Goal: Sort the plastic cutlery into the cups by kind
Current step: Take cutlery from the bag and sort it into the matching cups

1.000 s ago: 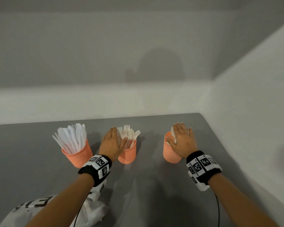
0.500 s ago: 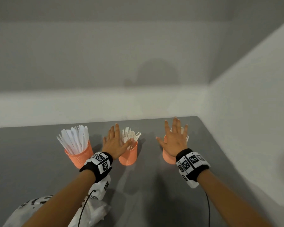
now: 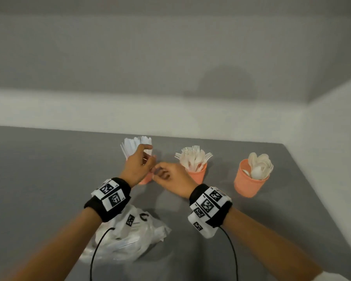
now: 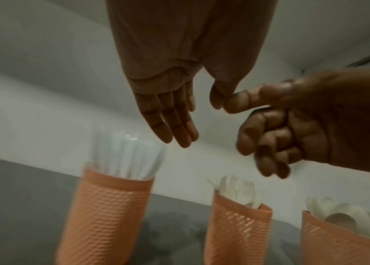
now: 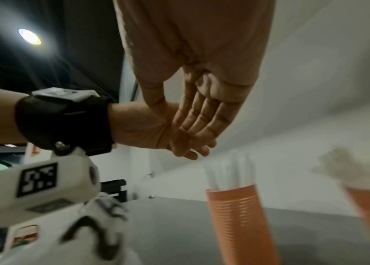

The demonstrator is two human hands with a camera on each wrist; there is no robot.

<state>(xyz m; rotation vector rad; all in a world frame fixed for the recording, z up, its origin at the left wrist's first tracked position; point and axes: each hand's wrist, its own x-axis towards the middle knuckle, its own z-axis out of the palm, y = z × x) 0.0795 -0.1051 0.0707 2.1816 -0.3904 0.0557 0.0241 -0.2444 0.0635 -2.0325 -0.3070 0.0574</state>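
Observation:
Three orange cups stand in a row on the grey table (image 3: 49, 179). The knife cup (image 3: 145, 179) is at the left with white knives (image 3: 134, 145) fanned out of it. The fork cup (image 3: 198, 175) is in the middle and the spoon cup (image 3: 249, 183) at the right. My left hand (image 3: 148, 155) hovers in front of the knife cup, holding nothing. In the left wrist view its fingers (image 4: 175, 125) are straight. My right hand (image 3: 160, 173) meets it from the right. Its fingers (image 4: 270, 139) are curled and empty, and one finger touches the left thumb.
A crumpled white plastic bag (image 3: 134, 236) lies on the table under my left wrist. White walls close off the back and the right side (image 3: 332, 159). Cables hang from both wristbands.
Both hands left the fork and spoon cups, rose with spread fingers, then came together in front of the knife cup. The right fingers have curled. The cups have not moved.

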